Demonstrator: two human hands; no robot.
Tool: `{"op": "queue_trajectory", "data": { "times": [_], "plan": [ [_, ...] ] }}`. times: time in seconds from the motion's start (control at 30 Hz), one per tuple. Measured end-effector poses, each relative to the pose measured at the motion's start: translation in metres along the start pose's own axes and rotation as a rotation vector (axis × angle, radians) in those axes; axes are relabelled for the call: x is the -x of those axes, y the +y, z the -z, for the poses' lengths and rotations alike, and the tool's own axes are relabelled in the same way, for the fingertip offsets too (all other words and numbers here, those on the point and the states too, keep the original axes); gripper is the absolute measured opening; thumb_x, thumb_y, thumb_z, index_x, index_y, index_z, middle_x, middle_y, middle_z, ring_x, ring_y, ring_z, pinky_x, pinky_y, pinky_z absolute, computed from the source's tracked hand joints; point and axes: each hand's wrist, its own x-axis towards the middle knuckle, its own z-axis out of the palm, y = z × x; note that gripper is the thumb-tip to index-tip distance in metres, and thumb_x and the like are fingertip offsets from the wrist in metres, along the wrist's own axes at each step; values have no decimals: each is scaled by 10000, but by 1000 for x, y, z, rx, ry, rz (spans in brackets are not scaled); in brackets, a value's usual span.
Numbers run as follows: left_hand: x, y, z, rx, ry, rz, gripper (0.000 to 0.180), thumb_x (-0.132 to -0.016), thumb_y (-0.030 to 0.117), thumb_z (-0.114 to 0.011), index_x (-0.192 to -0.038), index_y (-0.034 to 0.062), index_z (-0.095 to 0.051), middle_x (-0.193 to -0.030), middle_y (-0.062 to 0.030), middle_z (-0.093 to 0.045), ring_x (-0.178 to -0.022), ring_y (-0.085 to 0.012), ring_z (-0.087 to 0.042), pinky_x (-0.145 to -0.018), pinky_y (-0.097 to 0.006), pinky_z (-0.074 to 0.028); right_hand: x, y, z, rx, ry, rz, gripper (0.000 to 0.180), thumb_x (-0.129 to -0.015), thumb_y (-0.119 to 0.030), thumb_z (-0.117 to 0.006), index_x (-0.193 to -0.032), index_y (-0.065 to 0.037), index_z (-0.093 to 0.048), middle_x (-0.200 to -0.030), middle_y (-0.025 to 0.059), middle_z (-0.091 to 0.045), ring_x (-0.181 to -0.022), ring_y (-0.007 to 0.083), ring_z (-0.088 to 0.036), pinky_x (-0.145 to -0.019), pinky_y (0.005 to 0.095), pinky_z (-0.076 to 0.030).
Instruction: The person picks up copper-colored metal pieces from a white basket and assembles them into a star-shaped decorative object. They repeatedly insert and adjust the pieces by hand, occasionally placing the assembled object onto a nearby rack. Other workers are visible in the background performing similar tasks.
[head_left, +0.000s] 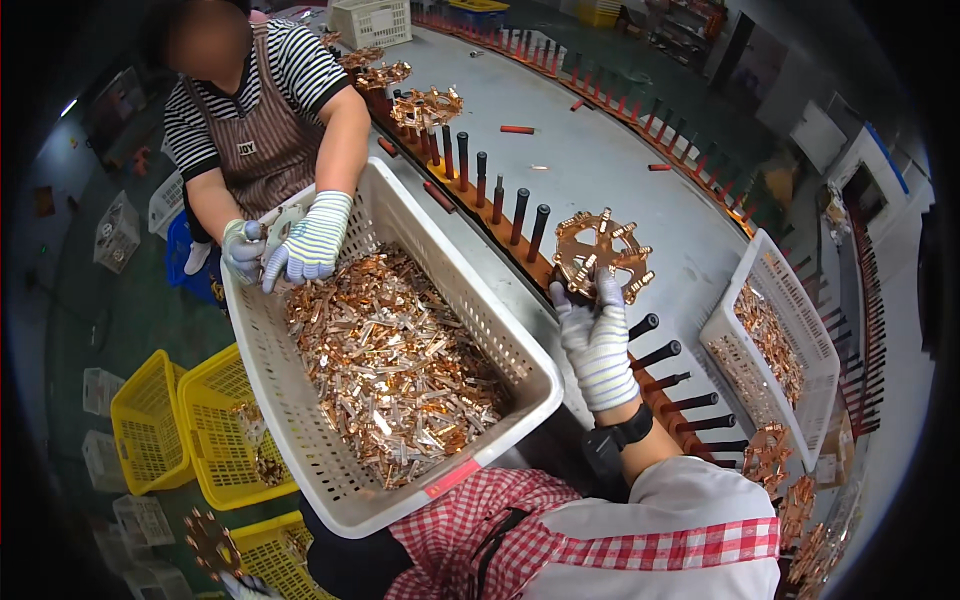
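My right hand point(598, 350), in a striped white work glove, pinches the lower rim of a copper-coloured wheel-shaped rack point(603, 256) with small metal clips around its edge. The rack is raised over the bench by the row of pegs. At the lower left edge my gloved left hand point(246, 587) shows only in part, closed at the rim of a second, darker wheel-shaped rack point(211, 543). Between my arms a white perforated crate point(540, 392) holds a heap of small copper and silver metal pieces point(395, 370).
Across the crate a co-worker's gloved hands point(305, 240) hold a grey metal part. Black and red pegs point(520, 215) line the bench point(590, 150). Another white crate point(825, 370) with metal pieces stands right. Yellow baskets point(150, 420) sit lower left; more racks point(768, 455) are lower right.
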Motion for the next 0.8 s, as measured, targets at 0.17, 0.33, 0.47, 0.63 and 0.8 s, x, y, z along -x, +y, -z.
{"op": "queue_trajectory", "data": {
  "times": [0.17,0.33,0.47,0.63,0.8],
  "plan": [
    [-48,-81,67,-367,-103,-233,426,-959,319,-480,-1060,-83,-575,-911,-172,-629,-775,-281,-567,-698,-364,-477,18,-11,-65,249,-347,90,341,-862,-259,-666,-1125,-54,-590,-1038,75,-649,-858,246,-639,-747,383,-545],
    [-32,29,6,0,-485,-164,565,-938,416,-500,-1323,7,-435,-1221,-74,-575,-906,-130,-552,-816,-256,-444,104,23,-142,542,-578,19,416,-849,-285,-665,-1135,1,-568,-972,95,-658,-867,188,-636,-777,337,-517],
    [54,146,-70,214,-1000,-403,672,-910,496,-501,-1331,-19,-407,-1185,-168,-560,-856,-158,-581,-720,-287,-522,151,53,-142,742,-593,23,439,-835,-202,-673,-1180,32,-538,-943,110,-651,-824,196,-658,-745,315,-547],
    [85,173,-135,355,-1181,-948,609,-918,236,-565,-1432,44,-301,-1290,-233,-502,-1062,-300,-585,-853,-361,-488,190,73,-156,832,-854,-37,512,-821,-32,-690,-1295,-18,-496,-1178,65,-607,-1056,144,-577,-922,297,-458],
    [113,189,-168,344,-1041,-870,468,-902,250,-602,-1258,-31,-491,-1139,-245,-574,-1055,-364,-585,-908,-416,-459,166,97,-141,961,-929,151,372,-828,-111,-678,-1176,-27,-576,-1118,116,-628,-1039,263,-600,-922,388,-467]
  ]
}}
